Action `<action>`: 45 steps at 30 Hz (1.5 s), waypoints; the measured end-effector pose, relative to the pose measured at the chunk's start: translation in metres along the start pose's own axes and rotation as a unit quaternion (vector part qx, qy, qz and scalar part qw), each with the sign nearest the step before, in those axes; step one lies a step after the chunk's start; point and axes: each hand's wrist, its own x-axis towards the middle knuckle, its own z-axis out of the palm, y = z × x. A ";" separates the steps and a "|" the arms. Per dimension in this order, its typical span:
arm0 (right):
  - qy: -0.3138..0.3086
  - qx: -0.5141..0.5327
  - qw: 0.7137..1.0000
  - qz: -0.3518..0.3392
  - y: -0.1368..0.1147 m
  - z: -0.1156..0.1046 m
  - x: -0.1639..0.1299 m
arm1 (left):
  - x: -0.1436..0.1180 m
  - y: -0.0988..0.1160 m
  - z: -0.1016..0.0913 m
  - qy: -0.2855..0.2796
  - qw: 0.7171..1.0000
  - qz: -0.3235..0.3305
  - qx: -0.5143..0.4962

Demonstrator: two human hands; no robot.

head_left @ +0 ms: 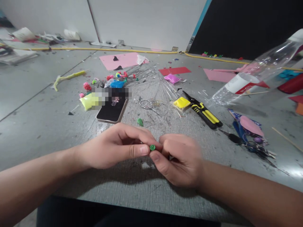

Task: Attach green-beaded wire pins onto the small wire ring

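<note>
A small round green clay piece (152,147) is pinched between both hands, low in the middle of the view. My left hand (118,146) grips it from the left with thumb and forefinger. From the other side, the thumb and curled forefinger of my right hand (181,160) press on it; the remaining fingers are folded in. Just beyond the hands lies another green clay bit (140,122). Farther off is a loop of twisted wire (149,105). A phone (111,108) rests on the table past my left hand.
Yellow-and-black pliers (204,115) lie beyond my right hand, touching a yellow clay packet (181,102). A clear bottle (255,69) leans at the right, near a bunch of keys (258,148). Thin wires, pink paper (123,61) and a lime clay packet (87,102) lie farther back.
</note>
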 end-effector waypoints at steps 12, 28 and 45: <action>-0.043 0.104 0.993 0.024 0.012 -0.001 0.001 | 0.000 0.004 -0.004 -0.004 0.999 -0.010 0.047; 0.081 0.007 0.978 0.194 0.042 -0.004 0.009 | 0.007 -0.010 -0.022 -0.030 0.826 -0.037 0.561; 0.064 -0.030 0.982 0.173 0.046 -0.003 0.009 | 0.012 -0.013 -0.035 -0.045 0.858 0.021 0.512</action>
